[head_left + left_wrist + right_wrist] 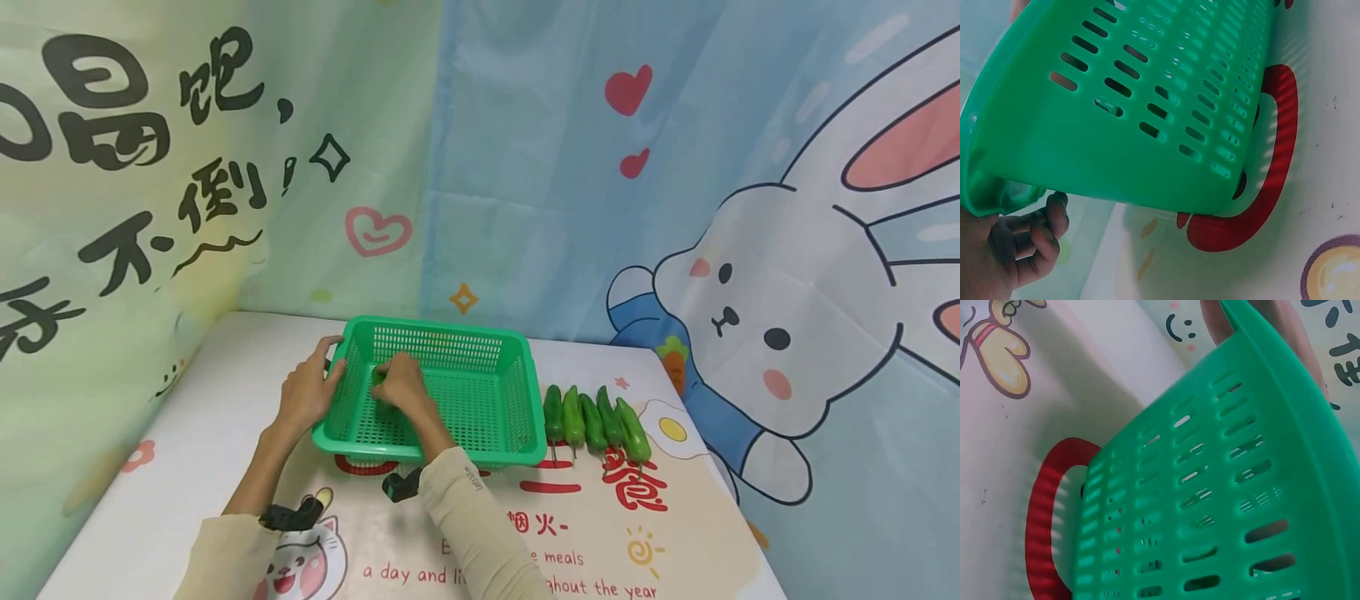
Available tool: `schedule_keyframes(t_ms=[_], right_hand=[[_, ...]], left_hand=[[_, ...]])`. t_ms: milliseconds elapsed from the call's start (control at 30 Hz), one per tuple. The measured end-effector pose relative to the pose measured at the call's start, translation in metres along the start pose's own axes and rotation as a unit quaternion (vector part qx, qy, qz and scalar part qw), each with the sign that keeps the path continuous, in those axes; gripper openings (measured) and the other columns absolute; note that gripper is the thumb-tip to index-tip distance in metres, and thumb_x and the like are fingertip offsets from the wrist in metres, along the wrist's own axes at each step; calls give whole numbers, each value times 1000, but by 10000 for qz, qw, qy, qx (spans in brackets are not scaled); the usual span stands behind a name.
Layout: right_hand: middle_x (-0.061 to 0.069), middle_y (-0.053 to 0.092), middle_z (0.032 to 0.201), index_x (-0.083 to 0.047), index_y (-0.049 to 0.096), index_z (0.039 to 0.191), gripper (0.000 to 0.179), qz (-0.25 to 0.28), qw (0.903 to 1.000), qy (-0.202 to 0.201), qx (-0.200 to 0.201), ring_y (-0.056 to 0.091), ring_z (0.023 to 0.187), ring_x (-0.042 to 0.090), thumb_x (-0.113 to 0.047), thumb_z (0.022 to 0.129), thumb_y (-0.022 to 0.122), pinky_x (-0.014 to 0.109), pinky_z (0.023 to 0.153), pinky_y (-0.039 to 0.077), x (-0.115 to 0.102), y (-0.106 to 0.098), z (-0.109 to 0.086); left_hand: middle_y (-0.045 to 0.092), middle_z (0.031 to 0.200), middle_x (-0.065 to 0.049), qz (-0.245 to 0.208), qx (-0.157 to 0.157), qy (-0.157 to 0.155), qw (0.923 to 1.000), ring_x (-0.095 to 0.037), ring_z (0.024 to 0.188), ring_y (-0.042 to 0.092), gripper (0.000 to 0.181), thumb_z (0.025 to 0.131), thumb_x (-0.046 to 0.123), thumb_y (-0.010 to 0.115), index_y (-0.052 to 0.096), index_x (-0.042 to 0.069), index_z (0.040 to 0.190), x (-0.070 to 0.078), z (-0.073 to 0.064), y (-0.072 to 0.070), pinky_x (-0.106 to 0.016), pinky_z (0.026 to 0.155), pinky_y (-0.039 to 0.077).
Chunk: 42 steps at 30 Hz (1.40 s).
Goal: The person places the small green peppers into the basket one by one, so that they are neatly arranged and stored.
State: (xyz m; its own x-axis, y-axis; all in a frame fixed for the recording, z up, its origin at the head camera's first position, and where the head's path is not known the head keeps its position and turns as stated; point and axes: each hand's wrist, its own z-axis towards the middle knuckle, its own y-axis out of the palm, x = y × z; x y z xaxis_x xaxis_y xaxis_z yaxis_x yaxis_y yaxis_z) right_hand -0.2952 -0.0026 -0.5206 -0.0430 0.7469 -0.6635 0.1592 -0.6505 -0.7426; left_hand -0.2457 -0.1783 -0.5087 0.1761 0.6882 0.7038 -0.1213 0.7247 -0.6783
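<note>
A green plastic basket (480, 408) with slotted walls stands on the table. My left hand (309, 390) grips its left rim, and in the left wrist view the fingers (1044, 247) of that hand curl beneath the rim. Inside the basket, toward its left end, my right hand (405, 385) pinches a green pepper (379, 377), which is partly hidden by the fingers. The right wrist view shows mostly the basket's outer wall (1166, 487), so the right fingers are hidden there.
Several green peppers (573, 417) lie side by side on the table just right of the basket, stems toward me. The printed tablecloth (420, 533) spreads in front. Printed curtains (517, 167) hang behind and beside the table.
</note>
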Motion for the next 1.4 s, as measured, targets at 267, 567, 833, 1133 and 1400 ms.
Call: schedule_keyframes(t_ms=[267,567,833,1133,1400], right_hand=[[18,74,137,3,72,139,56,-395,9986,-195,-278,71,125,33,-18,91,91,40,99,62,-31,-19,-36],[20,68,145,3,66,145,60,-473,9983,-23,-328,69,129,36,-23,95,87,43,102,61,-33,-40,-41],[18,62,153,0,63,150,63,-343,9993,144,-67,62,139,38,-23,96,86,48,108,58,-16,-70,-45],[24,63,150,2,66,147,58,98,9997,24,211,64,132,43,-13,95,87,56,105,57,3,-105,-58],[26,70,132,0,66,146,54,24,9996,-38,288,69,118,40,-13,97,85,52,92,59,12,-129,-68]], left_hand=[[76,109,-29,43,-50,-6,10000,-26,64,67,50,116,23,52,44,7,162,2,0,-1,-34,54,48],[76,107,-28,18,-37,18,10000,-25,63,66,49,115,23,53,45,8,162,3,1,1,-34,53,48],[76,111,-28,12,35,4,10000,-29,68,68,50,115,24,53,46,10,162,0,1,2,-35,53,46],[76,113,-30,38,45,19,10000,-35,79,72,49,116,24,52,45,9,162,0,-1,0,-35,56,46],[75,115,-32,56,-15,25,10000,-36,81,74,50,116,24,51,44,7,163,1,-1,0,-35,57,47]])
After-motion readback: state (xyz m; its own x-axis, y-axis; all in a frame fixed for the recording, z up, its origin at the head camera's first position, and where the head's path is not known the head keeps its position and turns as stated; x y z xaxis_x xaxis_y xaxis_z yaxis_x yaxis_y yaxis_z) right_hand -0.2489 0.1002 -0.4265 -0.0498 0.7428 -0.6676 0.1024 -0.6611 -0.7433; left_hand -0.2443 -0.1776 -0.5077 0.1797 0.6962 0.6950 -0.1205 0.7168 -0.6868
